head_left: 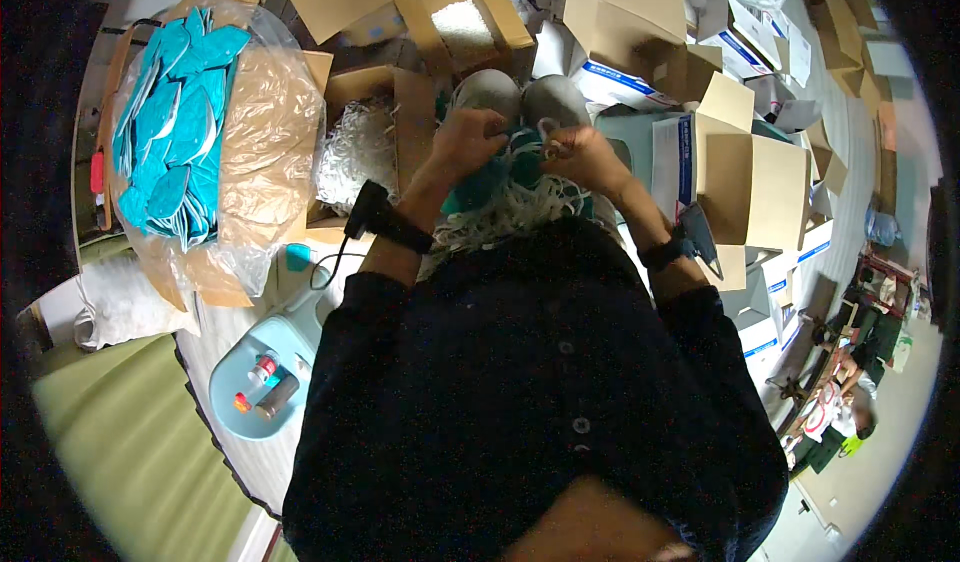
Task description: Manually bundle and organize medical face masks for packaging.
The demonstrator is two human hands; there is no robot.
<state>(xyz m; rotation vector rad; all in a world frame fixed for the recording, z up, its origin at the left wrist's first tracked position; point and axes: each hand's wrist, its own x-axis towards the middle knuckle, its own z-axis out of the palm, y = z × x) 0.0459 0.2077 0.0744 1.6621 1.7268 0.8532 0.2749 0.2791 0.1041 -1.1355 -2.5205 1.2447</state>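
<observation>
Above my lap both hands are raised close together, fingers bent inward. My left hand [470, 144] is closed in a pinch; what sits between its fingertips is too small to make out. My right hand [585, 157] pinches a white strap [546, 127], which loops up beside its fingers. Between and below the hands lie teal fabric pieces [526, 167] across my lap. A tangled heap of white straps [515, 212] covers my lap against my dark shirt. My two knees [487, 95] show just beyond the hands.
On the left, a plastic-lined carton [265, 152] holds many teal folded pieces [185, 112]. Beside it stands a box of white straps [357, 157]. Open cartons [750, 192] crowd the right. A light-blue tub [230, 392] holds bottles. Another person [850, 412] sits far right.
</observation>
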